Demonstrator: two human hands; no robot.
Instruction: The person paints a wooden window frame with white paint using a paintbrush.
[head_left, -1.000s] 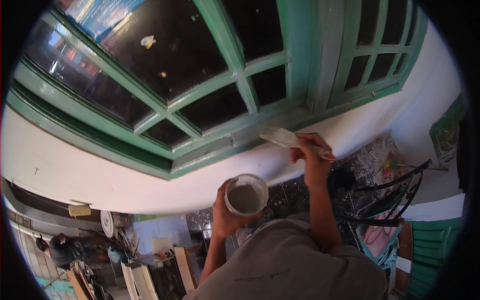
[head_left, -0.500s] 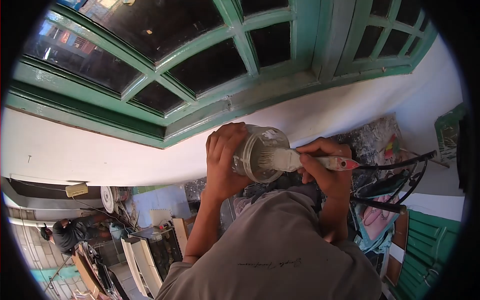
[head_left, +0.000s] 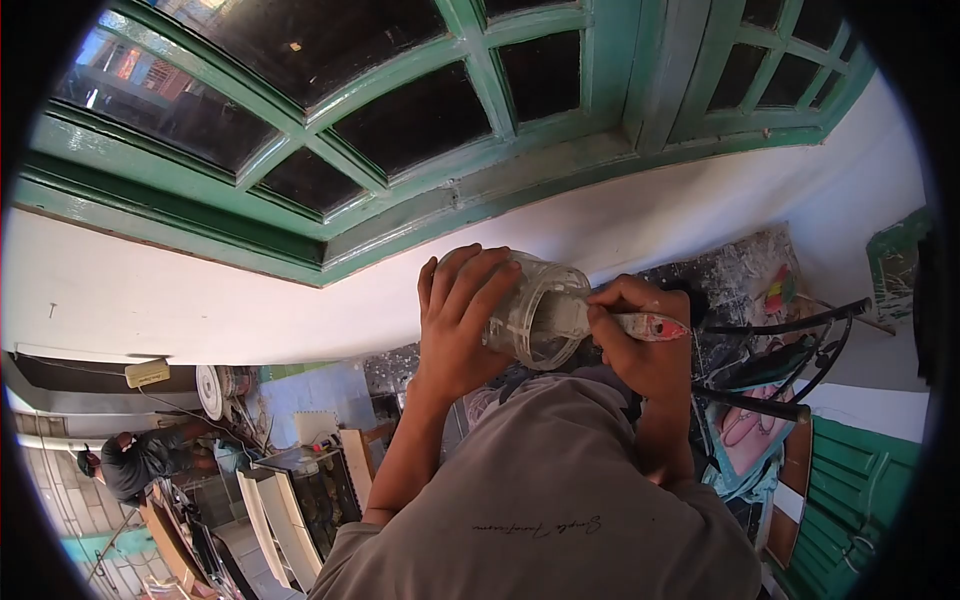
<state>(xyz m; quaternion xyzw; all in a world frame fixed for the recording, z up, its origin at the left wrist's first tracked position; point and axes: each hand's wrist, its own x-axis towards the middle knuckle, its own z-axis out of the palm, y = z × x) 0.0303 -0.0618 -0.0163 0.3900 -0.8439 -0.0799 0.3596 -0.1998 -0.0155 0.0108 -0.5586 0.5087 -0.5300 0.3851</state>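
A clear jar (head_left: 525,310), smeared with pale paint, is tilted on its side in my left hand (head_left: 463,325), whose fingers wrap round its back end. Its open mouth faces right. Pinched in my right hand (head_left: 640,335) is a paintbrush (head_left: 655,326) with a worn handle and a red patch near its end. The brush head reaches into the jar's mouth, and its bristles are hard to make out through the glass.
Above is a green-framed window (head_left: 400,195) over a white wall (head_left: 200,300). At the lower left a person (head_left: 145,465) sits among boards and clutter. On the right are a chair with dark tubes (head_left: 780,325) and a green corrugated panel (head_left: 855,490).
The brush has gone deeper into the jar, with my right hand closer to the rim. My left hand and the jar have shifted slightly right, and the jar's mouth has turned.
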